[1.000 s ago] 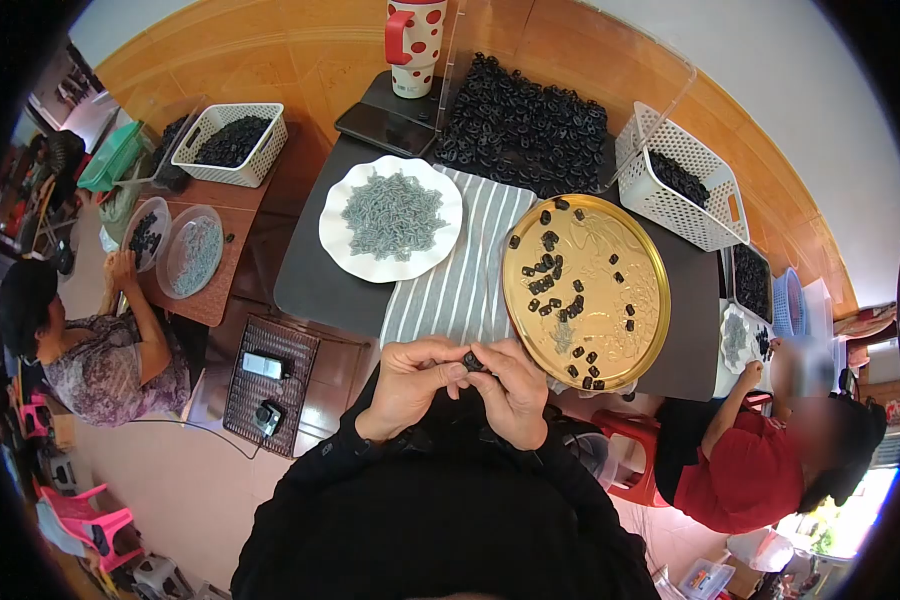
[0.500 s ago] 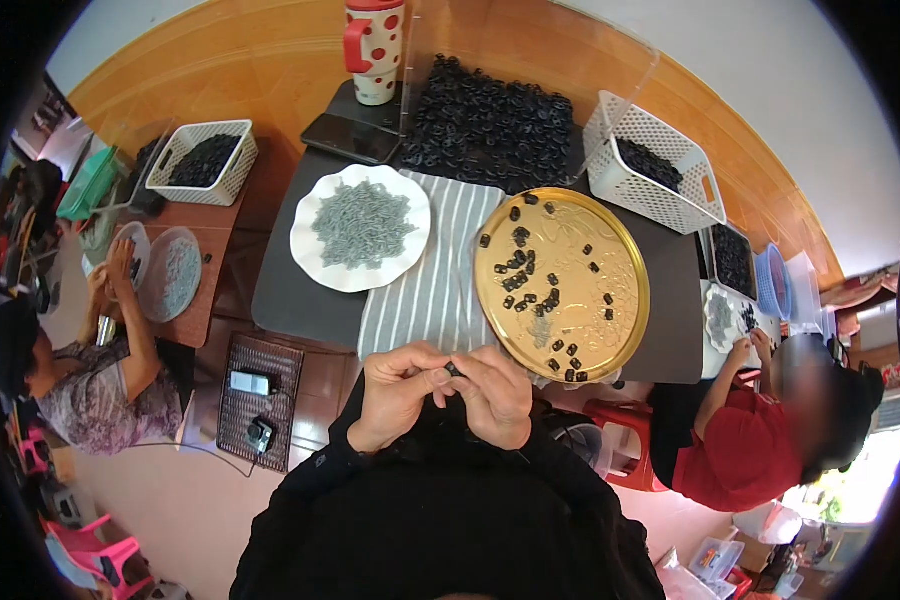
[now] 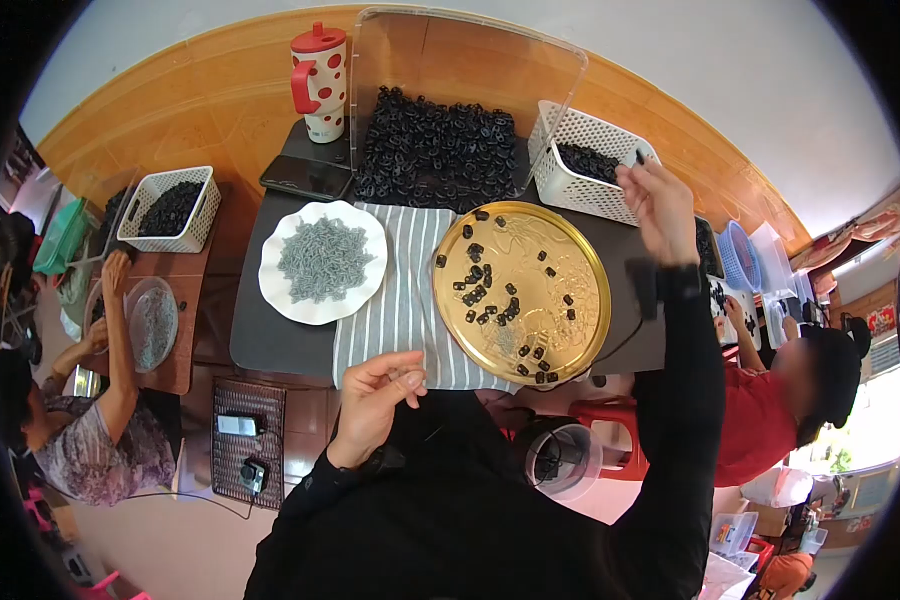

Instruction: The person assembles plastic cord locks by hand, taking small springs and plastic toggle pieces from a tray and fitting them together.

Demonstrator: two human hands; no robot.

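Note:
My right hand is raised at the near right corner of a white perforated basket, its fingertips pinching a small black plastic piece. Black pieces lie inside that basket. My left hand hovers by the front edge of a striped grey cloth, with fingers curled and thumb close to them; whatever they hold is too small to make out. Right of the cloth, a round gold tray carries scattered small black pieces. A white scalloped plate holds a heap of small grey pieces.
A clear-walled bin of black pieces stands at the back. Beside it are a phone and a red-dotted tumbler. Co-workers sit at tables left and right. A woven tray with devices is at lower left.
My hands were together in front of the cloth on a small black piece. My right hand has carried a black piece up and right to the basket; my left stayed low. The view has shifted.

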